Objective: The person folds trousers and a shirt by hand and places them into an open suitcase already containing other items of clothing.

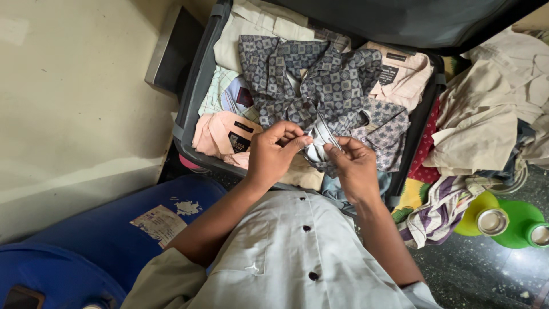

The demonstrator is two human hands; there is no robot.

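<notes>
A grey-blue patterned shirt lies spread over folded clothes in an open grey suitcase. My left hand and my right hand both pinch the shirt's lower front edge, close together, above the suitcase's near rim. The fingers of each hand are closed on the cloth. Folded pink shirts and a cream shirt lie under and beside the patterned shirt.
A heap of beige and striped clothes lies to the right of the suitcase. Green and yellow bottles stand on the dark floor at the lower right. A blue barrel is at the lower left, a pale wall behind it.
</notes>
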